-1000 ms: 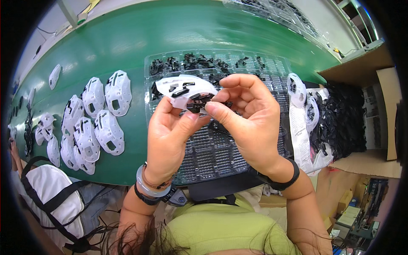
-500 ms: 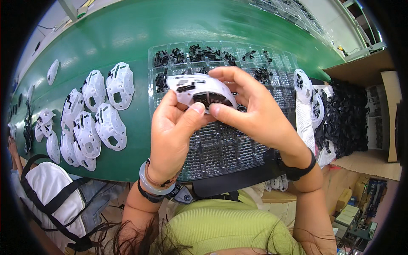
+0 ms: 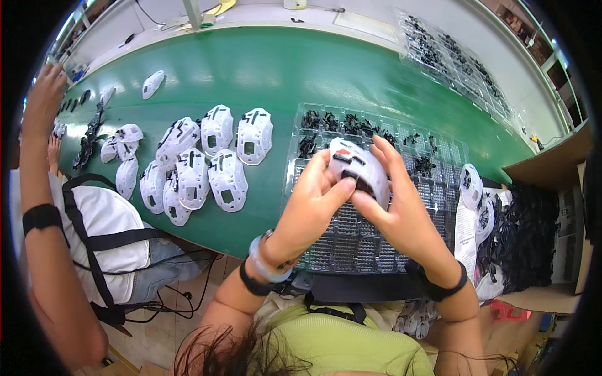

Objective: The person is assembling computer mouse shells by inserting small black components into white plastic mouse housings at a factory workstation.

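Both my hands hold a curved white plastic shell (image 3: 370, 172) with cut-outs and black parts on it, tilted above a clear compartment tray. My left hand (image 3: 307, 210) grips its left side, thumb on the lower edge. My right hand (image 3: 407, 216) curls round its right side, thumb also near the lower edge. Below them lies the clear plastic tray (image 3: 354, 244); small black parts (image 3: 357, 123) sit in its far compartments. To the left on the green table, a group of similar white shells (image 3: 254, 133) carries black pieces; several overlap.
A co-worker's arm (image 3: 39, 156) is raised at the far left. At the right, an open cardboard box (image 3: 539, 299) holds many black pieces (image 3: 517, 229), with printed paper (image 3: 465, 235) and white shells (image 3: 470, 187) beside it. Another parts tray (image 3: 439, 59) lies at the back right.
The view has shifted, so the table's contents appear farther right. The shell in my hands has turned to a steeper tilt. A co-worker's raised arm has come into view at the left.
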Demonstrator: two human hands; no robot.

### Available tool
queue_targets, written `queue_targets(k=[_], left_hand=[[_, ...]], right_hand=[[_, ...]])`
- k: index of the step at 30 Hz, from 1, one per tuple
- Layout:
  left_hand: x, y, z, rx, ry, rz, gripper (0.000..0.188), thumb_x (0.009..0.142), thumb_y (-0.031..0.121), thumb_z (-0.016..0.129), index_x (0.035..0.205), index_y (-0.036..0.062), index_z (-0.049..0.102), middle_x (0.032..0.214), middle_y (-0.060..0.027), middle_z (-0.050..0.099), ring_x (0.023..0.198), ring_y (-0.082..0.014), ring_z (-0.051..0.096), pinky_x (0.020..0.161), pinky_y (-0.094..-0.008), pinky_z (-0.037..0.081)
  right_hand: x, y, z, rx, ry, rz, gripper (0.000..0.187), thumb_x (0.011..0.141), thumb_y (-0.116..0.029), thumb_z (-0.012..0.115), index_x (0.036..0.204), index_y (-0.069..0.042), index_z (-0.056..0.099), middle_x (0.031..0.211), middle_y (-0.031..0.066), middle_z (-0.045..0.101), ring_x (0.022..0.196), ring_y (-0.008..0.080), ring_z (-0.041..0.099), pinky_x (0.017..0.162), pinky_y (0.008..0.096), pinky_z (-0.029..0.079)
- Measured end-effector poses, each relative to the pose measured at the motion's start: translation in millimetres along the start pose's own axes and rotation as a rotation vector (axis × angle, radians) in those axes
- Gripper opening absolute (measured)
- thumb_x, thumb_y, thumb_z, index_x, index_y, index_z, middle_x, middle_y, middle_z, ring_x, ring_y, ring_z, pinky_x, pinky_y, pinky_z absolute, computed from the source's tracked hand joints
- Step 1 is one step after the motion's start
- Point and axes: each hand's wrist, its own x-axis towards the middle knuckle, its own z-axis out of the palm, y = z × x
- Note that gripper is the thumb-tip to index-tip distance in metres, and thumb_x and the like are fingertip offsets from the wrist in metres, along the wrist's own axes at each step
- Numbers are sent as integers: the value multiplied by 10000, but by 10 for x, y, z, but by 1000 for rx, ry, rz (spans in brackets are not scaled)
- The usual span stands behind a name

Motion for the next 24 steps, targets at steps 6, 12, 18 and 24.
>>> queue_targets(k=[6,12,18,24], left_hand=[[-152,580,-516,327,252,-6,627,736,-101,352,1349,-25,241,1209,-135,466,1112,-161,460,928,-263,369],[-34,385,-1146,679,292,-291,539,738,-70,337,1259,15,446,1188,-72,508,920,-83,495,820,-184,370],[-35,192,-1257,1159,134,207,419,792,-46,327,1162,-1,517,1093,-181,569,1035,-254,527,916,-307,368],[-258,498,-890,1646,299,427,263,847,21,452,1087,-19,554,1086,-155,568,1017,-288,526,885,-329,384]], right_hand=[[-443,12,-394,-241,-163,-15,552,754,-169,644,1221,-6,399,1256,204,393,1189,341,375,994,372,297],[-713,63,-189,-170,-245,-17,465,763,-164,643,1165,-20,457,1196,192,442,1126,336,426,957,378,336],[-1028,217,-314,-267,-199,97,441,749,-160,646,1136,-21,487,1148,157,489,1088,321,450,930,382,337],[-1199,59,-557,-379,-130,-15,404,742,-181,649,1092,-32,510,1078,127,518,1044,294,476,890,381,355]])
